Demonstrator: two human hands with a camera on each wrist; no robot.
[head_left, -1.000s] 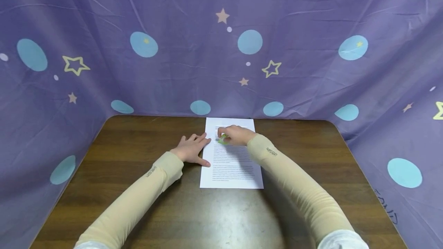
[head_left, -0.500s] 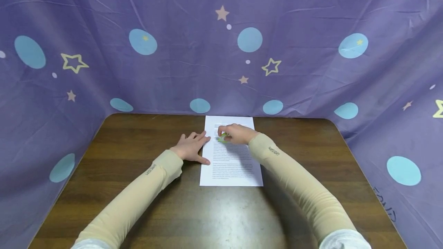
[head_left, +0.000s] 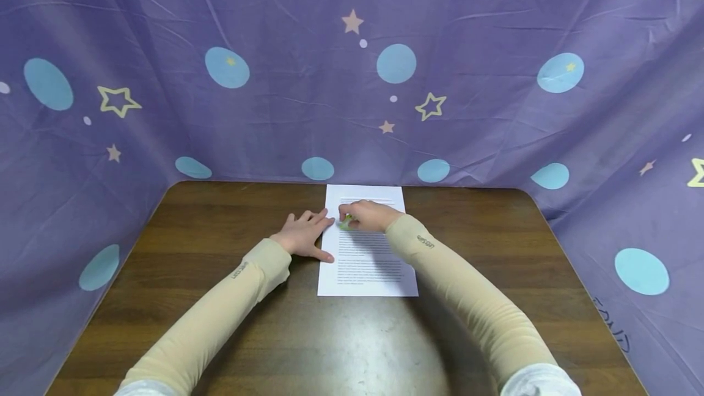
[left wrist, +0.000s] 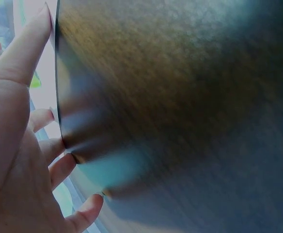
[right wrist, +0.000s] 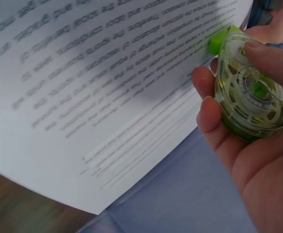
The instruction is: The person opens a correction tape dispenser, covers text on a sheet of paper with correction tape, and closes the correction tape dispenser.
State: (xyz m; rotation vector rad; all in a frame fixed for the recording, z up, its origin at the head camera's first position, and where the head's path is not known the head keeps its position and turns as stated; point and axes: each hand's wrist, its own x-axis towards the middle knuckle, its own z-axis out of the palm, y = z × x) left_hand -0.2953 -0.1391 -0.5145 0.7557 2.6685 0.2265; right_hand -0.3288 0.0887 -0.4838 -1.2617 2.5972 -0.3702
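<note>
Shifted closer to the spread left hand (head_left: 300,238) on the sheet (head_left: 327,283)'s edge, the right hand (head_left: 373,216) pinches the green dispenser (right wrist: 253,97) over the printed lines (head_left: 367,271). Work seems under way; how much is done cannot be told.

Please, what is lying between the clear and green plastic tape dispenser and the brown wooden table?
A white printed paper sheet: the head view shows it on the table, beneath the dispenser.
</note>
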